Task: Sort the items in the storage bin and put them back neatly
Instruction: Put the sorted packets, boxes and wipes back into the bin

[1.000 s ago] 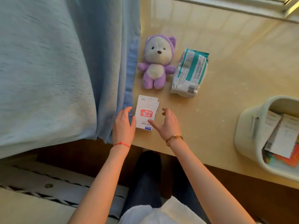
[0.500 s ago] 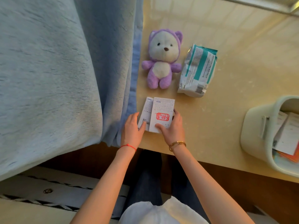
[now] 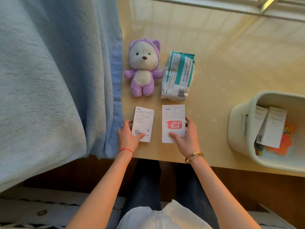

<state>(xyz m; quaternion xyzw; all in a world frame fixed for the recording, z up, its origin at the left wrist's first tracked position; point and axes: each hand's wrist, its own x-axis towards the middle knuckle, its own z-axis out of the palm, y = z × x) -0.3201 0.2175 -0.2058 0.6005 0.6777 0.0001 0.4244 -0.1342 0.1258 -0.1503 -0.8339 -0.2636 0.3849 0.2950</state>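
Two flat white boxes lie side by side near the table's front edge. My left hand [image 3: 127,138] grips the plain white box [image 3: 144,121] at its lower left corner. My right hand [image 3: 185,138] holds the white box with a red stamp [image 3: 173,119] by its lower right side, thumb on top. Behind them lie a purple and white plush bear [image 3: 143,66] and a white and teal soft pack [image 3: 179,75]. The pale green storage bin [image 3: 237,123] stands at the right, with white boxes [image 3: 272,128] and colourful flat items [image 3: 286,142] inside.
A blue curtain [image 3: 57,76] hangs along the left, touching the table's left edge. The beige table [image 3: 222,55] stretches back to a window frame [image 3: 247,9]. My legs are under the table's front edge.
The two boxes were stacked together by the curtain; my right hand has slid the red-stamped box to the right, so they now lie apart, side by side.
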